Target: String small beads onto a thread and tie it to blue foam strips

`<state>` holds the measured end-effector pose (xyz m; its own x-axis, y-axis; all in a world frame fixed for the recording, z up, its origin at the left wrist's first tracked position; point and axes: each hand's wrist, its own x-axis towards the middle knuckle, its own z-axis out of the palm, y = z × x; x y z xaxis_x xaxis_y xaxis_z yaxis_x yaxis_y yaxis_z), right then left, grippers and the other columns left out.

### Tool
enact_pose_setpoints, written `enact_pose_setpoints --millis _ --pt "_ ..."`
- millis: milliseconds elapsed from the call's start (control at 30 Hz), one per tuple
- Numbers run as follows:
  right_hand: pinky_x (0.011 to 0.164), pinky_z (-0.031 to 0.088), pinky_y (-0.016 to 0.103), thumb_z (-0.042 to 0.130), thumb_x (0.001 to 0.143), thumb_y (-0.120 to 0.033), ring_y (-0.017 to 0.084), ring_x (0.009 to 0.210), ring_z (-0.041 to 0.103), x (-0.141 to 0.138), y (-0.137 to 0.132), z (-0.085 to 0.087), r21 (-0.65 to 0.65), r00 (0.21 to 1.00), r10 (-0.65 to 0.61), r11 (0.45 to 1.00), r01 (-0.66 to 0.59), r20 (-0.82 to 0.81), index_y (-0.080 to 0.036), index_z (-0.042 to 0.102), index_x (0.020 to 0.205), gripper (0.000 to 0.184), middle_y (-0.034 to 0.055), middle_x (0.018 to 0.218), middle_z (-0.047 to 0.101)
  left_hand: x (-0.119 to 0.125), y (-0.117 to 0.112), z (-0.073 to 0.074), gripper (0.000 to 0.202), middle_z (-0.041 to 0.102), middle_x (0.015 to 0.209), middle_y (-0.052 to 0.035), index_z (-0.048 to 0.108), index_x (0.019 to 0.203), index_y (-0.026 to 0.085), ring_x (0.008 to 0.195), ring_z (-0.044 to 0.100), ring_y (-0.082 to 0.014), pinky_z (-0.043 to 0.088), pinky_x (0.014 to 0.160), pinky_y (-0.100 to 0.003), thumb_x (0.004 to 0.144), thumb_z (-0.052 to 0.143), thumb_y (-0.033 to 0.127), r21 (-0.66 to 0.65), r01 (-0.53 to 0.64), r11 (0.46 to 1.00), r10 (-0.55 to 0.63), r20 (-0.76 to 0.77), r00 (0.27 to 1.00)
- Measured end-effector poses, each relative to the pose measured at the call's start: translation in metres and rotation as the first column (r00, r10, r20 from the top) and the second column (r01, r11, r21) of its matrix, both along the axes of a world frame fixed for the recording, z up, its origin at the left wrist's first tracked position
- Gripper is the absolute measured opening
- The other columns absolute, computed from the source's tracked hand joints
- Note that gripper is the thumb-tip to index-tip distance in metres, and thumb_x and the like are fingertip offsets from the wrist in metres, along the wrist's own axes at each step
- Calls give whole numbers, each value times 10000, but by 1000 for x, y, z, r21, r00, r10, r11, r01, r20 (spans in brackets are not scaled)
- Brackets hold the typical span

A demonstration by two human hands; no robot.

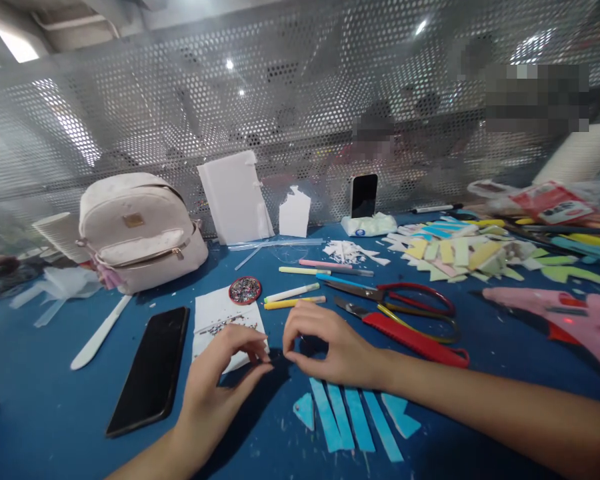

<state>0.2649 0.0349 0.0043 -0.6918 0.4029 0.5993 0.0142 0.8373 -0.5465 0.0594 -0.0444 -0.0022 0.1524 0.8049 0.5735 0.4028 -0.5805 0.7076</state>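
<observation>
My left hand (225,373) is curled over the table, thumb and fingertips brought together in a pinch. Facing it, with a small gap between, my right hand (330,343) makes a ring with its thumb and forefinger tips together. Whatever either pinch may hold is too small to make out. Partly behind my left hand lies a white sheet of paper (205,310) scattered with tiny dark beads or gems. At its top edge sits a round red dish (245,291) full of small glittery pieces. Blue cut strips (357,417) and a small blue triangle (305,411) lie below my right hand.
A black phone (150,370) and white plastic knife (103,333) lie left, before a pale backpack (140,233). Markers (293,292), scissors (415,297) and a red-handled cutter (415,339) lie beyond my right hand. A pink glue gun (545,303) and paper scraps (460,253) are right.
</observation>
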Motion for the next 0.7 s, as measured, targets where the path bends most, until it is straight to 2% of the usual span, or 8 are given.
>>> enact_pose_setpoints --millis 200,400,700 --pt "747 440 332 559 882 -153 156 733 543 0 0 0 15 1000 5 1000 -6 10 -179 587 821 73 22 783 634 -4 -4 2 309 633 869 -5 598 1074 232 754 618 -138 538 694 -237 841 685 50 7 17 1000 -17 18 1000" --pt "735 442 324 551 876 -147 156 738 539 1 0 2 13 999 -5 1000 4 31 -178 585 818 73 24 782 635 -7 -5 0 324 629 871 -11 592 1100 239 744 624 -147 546 689 -257 848 673 51 -40 5 999 -2 62 998" --pt "722 426 316 555 873 -144 154 736 538 1 0 1 23 999 1 1000 -2 33 -181 581 818 71 22 787 635 -7 -5 -1 302 636 859 -13 595 1073 233 746 628 -154 531 704 -271 849 665 43 -28 -1 1000 2 34 999"
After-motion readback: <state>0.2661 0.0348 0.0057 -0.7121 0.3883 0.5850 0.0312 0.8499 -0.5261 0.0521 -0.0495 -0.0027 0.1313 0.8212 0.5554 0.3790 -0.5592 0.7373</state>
